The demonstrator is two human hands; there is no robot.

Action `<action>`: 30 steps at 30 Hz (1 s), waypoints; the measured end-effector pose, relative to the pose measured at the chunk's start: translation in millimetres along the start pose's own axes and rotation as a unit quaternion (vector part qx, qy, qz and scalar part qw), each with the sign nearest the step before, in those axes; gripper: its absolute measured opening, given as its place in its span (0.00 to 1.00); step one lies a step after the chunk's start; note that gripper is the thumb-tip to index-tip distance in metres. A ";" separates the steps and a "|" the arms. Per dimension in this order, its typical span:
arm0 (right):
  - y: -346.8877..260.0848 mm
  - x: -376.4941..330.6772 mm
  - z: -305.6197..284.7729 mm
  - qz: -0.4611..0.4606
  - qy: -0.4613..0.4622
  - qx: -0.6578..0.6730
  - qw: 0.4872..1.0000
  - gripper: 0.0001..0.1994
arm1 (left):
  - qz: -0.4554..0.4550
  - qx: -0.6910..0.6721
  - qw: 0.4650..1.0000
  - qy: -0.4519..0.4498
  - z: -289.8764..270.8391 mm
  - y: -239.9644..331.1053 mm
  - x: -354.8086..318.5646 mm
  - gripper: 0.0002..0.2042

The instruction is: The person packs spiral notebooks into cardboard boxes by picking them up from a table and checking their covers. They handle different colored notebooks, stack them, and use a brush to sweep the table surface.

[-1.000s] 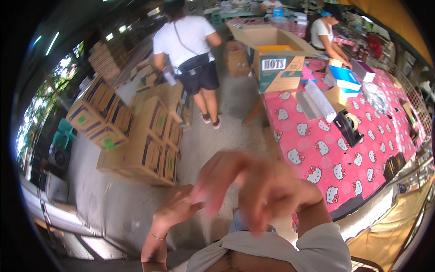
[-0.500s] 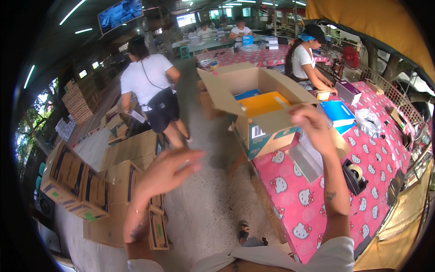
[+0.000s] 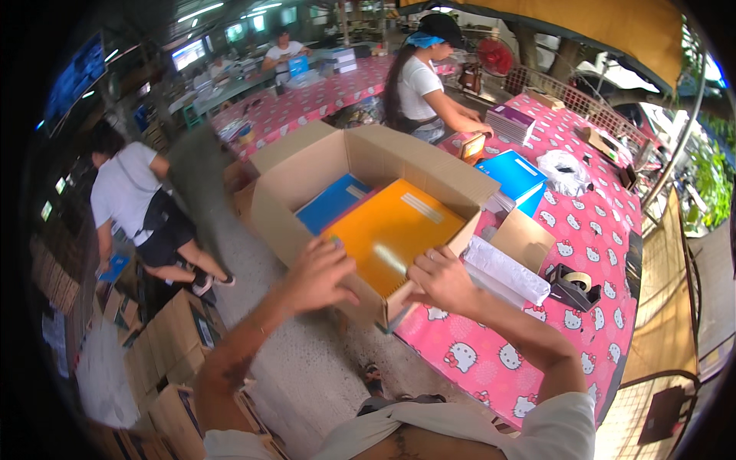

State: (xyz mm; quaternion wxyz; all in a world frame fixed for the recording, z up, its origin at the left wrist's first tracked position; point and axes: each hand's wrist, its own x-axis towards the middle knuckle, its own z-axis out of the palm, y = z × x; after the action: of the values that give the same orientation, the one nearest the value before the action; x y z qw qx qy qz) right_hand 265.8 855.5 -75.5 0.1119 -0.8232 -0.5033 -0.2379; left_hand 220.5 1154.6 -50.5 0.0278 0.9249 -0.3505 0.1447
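Head view | open cardboard box, orange and blue notebooks inside | both grips spread on near wall.

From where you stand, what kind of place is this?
Probably a covered packing or sorting area. Both hands, left and right, rest on an open cardboard box of notebooks; stacked cartons sit on the floor, and a tape dispenser is on the table.

This was a covered packing area, open at the sides. Long tables in pink patterned cloths held notebooks and a tape dispenser. Cardboard boxes were stacked on the concrete floor at left.
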 end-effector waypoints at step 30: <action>104.3 193.5 73.6 0.126 -0.318 0.103 0.934 0.26 | 0.095 -0.197 0.974 0.053 31.6 -45.6 -9.4 0.27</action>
State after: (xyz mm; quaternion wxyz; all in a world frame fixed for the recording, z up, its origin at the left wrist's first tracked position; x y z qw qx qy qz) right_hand 452.0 987.9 -35.5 0.0593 -0.8964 -0.4264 0.1054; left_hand 251.6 1190.1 -81.1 0.2140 0.8549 -0.4562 0.1232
